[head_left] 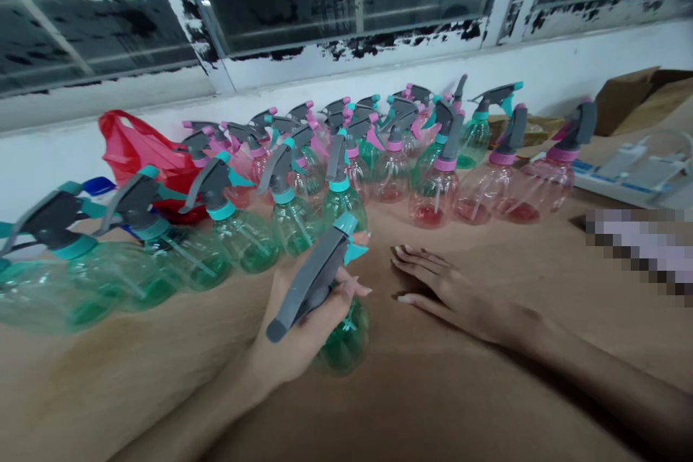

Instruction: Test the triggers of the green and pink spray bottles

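My left hand (306,325) grips a green spray bottle (346,339) around its neck, just below the grey trigger head with its teal nozzle. The bottle is upright on the brown tabletop (433,404), partly covered by my fingers. To its right, my right hand (444,285) lies flat on the table with fingers stretched out, holding nothing. Beyond my left hand stand green spray bottles (246,238) with teal collars. Pink spray bottles (430,198) with pink collars stand beyond my right hand.
Several more pink and green spray bottles crowd toward the wall. A red plastic bag (144,151) lies behind the left row. At the right are a cardboard box (631,101), a white and blue device (628,173) and a blurred-out patch (644,245). Windows line the wall.
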Demonstrator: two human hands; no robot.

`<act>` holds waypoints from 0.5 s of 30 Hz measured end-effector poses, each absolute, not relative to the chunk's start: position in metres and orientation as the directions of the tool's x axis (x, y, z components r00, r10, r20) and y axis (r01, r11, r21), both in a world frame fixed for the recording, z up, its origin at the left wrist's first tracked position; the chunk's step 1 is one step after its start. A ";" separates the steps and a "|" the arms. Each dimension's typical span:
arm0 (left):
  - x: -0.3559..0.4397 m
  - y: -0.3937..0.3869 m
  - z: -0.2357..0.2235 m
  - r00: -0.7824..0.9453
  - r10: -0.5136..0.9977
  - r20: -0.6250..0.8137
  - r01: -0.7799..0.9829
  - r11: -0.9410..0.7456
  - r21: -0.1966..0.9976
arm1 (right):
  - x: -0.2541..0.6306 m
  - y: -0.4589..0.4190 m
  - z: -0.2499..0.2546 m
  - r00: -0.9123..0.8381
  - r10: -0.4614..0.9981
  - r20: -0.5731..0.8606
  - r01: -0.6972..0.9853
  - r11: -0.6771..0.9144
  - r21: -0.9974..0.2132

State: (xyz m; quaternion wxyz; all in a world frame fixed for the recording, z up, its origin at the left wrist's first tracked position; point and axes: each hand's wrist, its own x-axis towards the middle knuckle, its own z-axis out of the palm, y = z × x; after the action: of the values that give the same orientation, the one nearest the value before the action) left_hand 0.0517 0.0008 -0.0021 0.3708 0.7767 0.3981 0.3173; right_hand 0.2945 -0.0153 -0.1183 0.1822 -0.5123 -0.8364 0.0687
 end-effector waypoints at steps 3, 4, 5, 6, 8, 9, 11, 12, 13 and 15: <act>0.053 0.000 -0.001 0.467 0.860 0.205 0.357 -0.396 0.846 | 0.294 -0.016 -0.117 -0.407 0.885 0.225 0.832 0.461 -0.308; 0.054 -0.001 -0.001 0.464 0.861 0.208 0.356 -0.396 0.846 | 0.294 -0.016 -0.117 -0.405 0.886 0.227 0.831 0.460 -0.314; 0.054 -0.001 0.000 0.462 0.862 0.207 0.360 -0.396 0.844 | 0.293 -0.016 -0.116 -0.402 0.886 0.229 0.829 0.459 -0.320; 0.055 -0.001 0.000 0.461 0.863 0.207 0.365 -0.397 0.842 | 0.293 -0.017 -0.116 -0.399 0.886 0.236 0.827 0.459 -0.325; 0.055 -0.002 0.001 0.459 0.864 0.208 0.368 -0.398 0.840 | 0.292 -0.017 -0.115 -0.393 0.887 0.244 0.826 0.457 -0.331; 0.055 -0.002 0.001 0.457 0.865 0.208 0.367 -0.396 0.842 | 0.292 -0.017 -0.115 -0.392 0.886 0.246 0.825 0.457 -0.332; 0.055 -0.002 0.000 0.453 0.868 0.201 0.368 -0.388 0.845 | 0.293 -0.017 -0.116 -0.396 0.883 0.252 0.819 0.464 -0.337; 0.054 -0.001 0.000 0.454 0.869 0.199 0.367 -0.386 0.846 | 0.293 -0.017 -0.116 -0.399 0.880 0.257 0.815 0.469 -0.340; 0.054 -0.001 -0.001 0.454 0.869 0.199 0.367 -0.385 0.847 | 0.293 -0.017 -0.116 -0.402 0.877 0.264 0.810 0.475 -0.344; 0.054 -0.001 -0.002 0.457 0.864 0.211 0.359 -0.396 0.845 | 0.294 -0.017 -0.117 -0.403 0.871 0.280 0.803 0.483 -0.350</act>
State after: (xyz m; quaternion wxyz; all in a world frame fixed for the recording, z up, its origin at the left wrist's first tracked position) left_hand 0.0538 -0.0008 -0.0020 0.3772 0.7657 0.3995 0.3345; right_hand 0.2938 -0.0169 -0.1169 0.2160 -0.5020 -0.8336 0.0796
